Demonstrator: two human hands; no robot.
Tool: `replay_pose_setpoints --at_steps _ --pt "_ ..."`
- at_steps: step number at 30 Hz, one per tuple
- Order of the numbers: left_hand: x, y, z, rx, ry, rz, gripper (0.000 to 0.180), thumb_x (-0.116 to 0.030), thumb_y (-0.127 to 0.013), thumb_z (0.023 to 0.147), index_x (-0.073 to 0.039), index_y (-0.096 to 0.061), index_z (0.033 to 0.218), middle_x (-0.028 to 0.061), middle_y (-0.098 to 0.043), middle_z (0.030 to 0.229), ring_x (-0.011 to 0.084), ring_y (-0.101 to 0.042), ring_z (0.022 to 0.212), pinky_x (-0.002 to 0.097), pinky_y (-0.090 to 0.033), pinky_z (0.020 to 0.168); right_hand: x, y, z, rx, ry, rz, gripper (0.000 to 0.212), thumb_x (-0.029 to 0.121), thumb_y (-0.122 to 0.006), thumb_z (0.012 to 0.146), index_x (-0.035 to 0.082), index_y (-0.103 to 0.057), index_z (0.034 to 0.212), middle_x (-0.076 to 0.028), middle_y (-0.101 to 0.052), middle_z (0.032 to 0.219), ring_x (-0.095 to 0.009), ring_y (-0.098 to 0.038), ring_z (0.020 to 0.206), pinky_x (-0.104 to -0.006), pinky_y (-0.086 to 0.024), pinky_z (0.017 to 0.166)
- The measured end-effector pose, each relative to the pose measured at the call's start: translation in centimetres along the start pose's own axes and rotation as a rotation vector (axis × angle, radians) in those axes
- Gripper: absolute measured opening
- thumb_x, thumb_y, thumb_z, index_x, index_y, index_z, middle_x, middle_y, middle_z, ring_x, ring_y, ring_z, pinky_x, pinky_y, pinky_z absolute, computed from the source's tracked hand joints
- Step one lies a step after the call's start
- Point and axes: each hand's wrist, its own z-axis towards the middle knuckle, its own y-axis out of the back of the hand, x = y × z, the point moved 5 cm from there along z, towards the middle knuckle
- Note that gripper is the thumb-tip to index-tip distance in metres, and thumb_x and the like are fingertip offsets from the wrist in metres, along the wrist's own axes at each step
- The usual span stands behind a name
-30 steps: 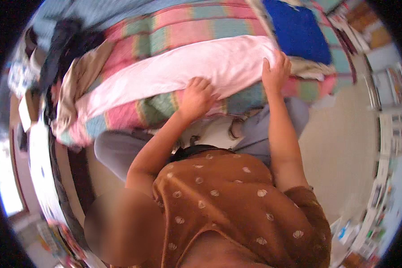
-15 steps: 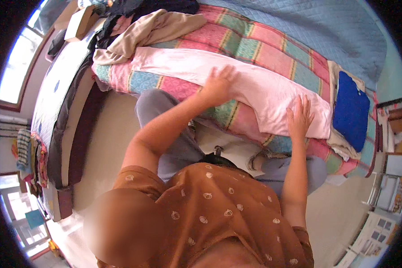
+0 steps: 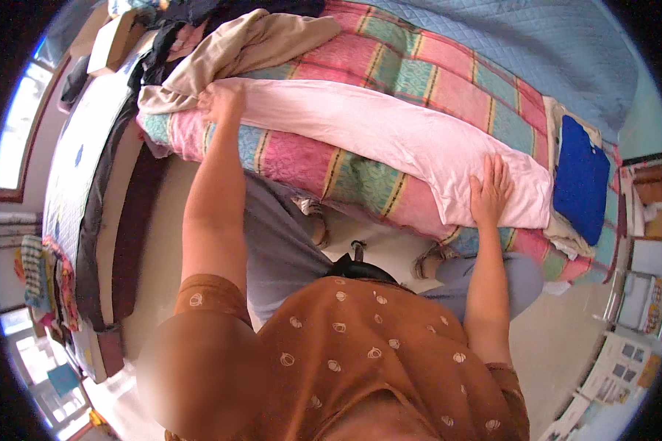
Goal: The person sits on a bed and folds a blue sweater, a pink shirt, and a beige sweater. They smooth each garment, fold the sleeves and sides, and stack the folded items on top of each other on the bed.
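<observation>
Pink trousers (image 3: 346, 107), folded lengthwise, lie stretched along the checked quilt (image 3: 360, 185). The narrow leg end points left and the wide end right. My left hand (image 3: 225, 103) is at the narrow end, fingers spread over the leg's edge beside a crumpled beige garment (image 3: 261, 45); part of that end is hidden under it. My right hand (image 3: 493, 192) rests flat on the wide end, fingers stretched out. Just right of that end lies a folded blue garment (image 3: 579, 176) on top of cream cloth (image 3: 552, 128).
A blue quilted cover (image 3: 522, 44) spreads behind the checked quilt. Dark clothes (image 3: 228, 13) are heaped at the far left, near an open cardboard box (image 3: 114, 45). A white mattress (image 3: 77, 140) edges the left side. My legs (image 3: 287, 246) are against the quilt's near edge.
My left hand has slid left along the trousers from their middle to the narrow end. My right hand stays on the wide end. The view has shifted slightly.
</observation>
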Motion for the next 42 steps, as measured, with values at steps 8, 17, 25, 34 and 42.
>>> replay_pose_setpoints --at_steps 8,17,25,34,42 --pt "6.8 -4.6 7.6 0.352 0.068 -0.423 0.078 -0.046 -0.077 0.069 0.003 -0.058 0.127 0.0203 -0.061 0.124 0.0322 -0.059 0.113 0.0408 -0.045 0.097 4.8 1.3 2.5 0.082 -0.073 0.057 0.069 0.045 -0.056 0.091 0.014 -0.036 0.149 -0.008 -0.036 0.153 -0.033 -0.027 0.144 -0.0572 -0.016 0.115" --pt "8.1 -6.6 8.1 0.373 -0.027 -0.685 0.051 -0.021 -0.078 0.066 0.004 -0.064 0.108 0.0159 -0.067 0.093 0.0252 -0.064 0.079 0.0414 -0.051 0.065 27.7 -0.3 12.1 -0.150 0.463 0.483 0.023 0.023 -0.062 0.084 0.010 -0.068 0.103 -0.008 -0.067 0.108 -0.030 -0.057 0.110 -0.0484 -0.041 0.095" --pt "5.8 -2.3 5.2 0.308 -0.069 -1.036 0.039 -0.004 -0.070 0.071 0.004 -0.065 0.109 0.0104 -0.069 0.090 0.0185 -0.062 0.076 0.0287 -0.049 0.067 29.3 -2.5 17.7 0.046 0.292 0.433 0.011 0.024 -0.063 0.083 0.014 -0.064 0.085 -0.006 -0.067 0.094 -0.031 -0.059 0.101 -0.0483 -0.045 0.085" --pt "4.5 -3.0 4.5 0.474 0.019 -0.876 0.044 -0.018 -0.076 0.071 0.009 -0.067 0.104 0.0119 -0.068 0.087 0.0211 -0.064 0.075 0.0328 -0.051 0.063 32.1 0.8 11.4 -0.271 0.500 0.439 0.056 0.038 -0.065 0.086 0.013 -0.051 0.134 -0.011 -0.050 0.138 -0.033 -0.042 0.131 -0.0542 -0.030 0.105" --pt "1.4 2.4 3.4 0.520 -0.061 -1.131 0.028 -0.014 -0.072 0.074 0.006 -0.066 0.093 0.0064 -0.065 0.080 0.0164 -0.060 0.068 0.0286 -0.047 0.061 35.7 -1.9 9.0 0.001 0.505 0.438 0.078 0.057 -0.053 0.089 0.015 -0.032 0.151 -0.012 -0.023 0.159 -0.030 -0.016 0.148 -0.0585 -0.006 0.117"
